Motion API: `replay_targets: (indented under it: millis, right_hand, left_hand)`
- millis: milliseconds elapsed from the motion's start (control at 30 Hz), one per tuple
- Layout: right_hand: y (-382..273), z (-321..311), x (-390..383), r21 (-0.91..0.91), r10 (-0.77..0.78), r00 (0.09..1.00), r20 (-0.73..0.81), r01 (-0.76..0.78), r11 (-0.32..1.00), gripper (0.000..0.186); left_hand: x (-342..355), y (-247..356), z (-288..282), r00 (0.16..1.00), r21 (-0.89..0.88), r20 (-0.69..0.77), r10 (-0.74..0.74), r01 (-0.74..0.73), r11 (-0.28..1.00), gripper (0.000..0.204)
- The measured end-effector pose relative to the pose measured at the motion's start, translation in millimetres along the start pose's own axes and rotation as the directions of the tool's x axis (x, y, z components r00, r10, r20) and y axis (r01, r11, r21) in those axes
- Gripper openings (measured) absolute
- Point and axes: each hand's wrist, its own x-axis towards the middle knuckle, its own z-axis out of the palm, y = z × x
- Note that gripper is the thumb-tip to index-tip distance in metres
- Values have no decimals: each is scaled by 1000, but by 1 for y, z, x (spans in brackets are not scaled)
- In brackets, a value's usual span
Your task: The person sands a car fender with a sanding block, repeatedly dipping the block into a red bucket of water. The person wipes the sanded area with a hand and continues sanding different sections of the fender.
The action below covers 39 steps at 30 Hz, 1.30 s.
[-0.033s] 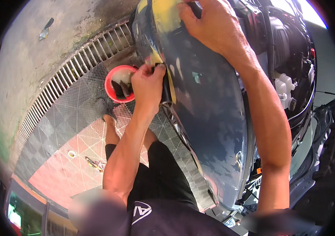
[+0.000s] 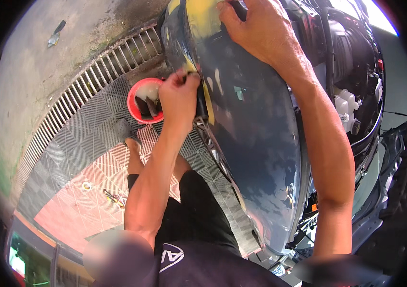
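Note:
My left hand (image 2: pixel 179 95) is closed in a pinch at the edge of a dark blue-grey car fender (image 2: pixel 251 134). Its fingertips, slightly smeared by motion, hold a dark strip (image 2: pixel 202 106), perhaps sandpaper, that lies along the edge beside a narrow yellow patch (image 2: pixel 209 107). Farther up, my right hand (image 2: pixel 265 36) is curled over the panel next to a larger yellow patch (image 2: pixel 201 19). Its thumb shows, but the other fingertips are cut off by the top edge. Something dark shows inside its grip; I cannot make out what.
A red bucket (image 2: pixel 132 103) with cloudy water and dark pieces stands left of my left hand. A metal drain grate (image 2: pixel 88 79) curves along the concrete. The open engine bay (image 2: pixel 342 52) lies right of the fender. A small tool-like item (image 2: pixel 114 197) lies on the floor tiles.
My left hand has shifted slightly up along the panel edge, and the dark strip has moved with it. The right hand has hardly moved.

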Motion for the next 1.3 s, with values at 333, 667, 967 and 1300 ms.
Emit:
replay_targets:
  millis: [333,667,967,1300]
  right_hand:
    - [9,-3,9,-33,-7,1000,3,7,999,25]
    - [8,-2,10,-19,6,1000,24,-6,1000,24]
    - [4,-2,10,-7,31,999,26,-31,999,22]
    - [13,1,12,-18,-97,993,-68,96,995,20]
  left_hand:
    - [13,7,8,999,83,-35,29,-26,996,20]
    - [29,-5,4,998,68,4,58,-58,996,21]
    - [28,-2,4,997,121,-4,82,-81,989,18]
    - [66,10,-1,998,71,57,-27,23,997,18]
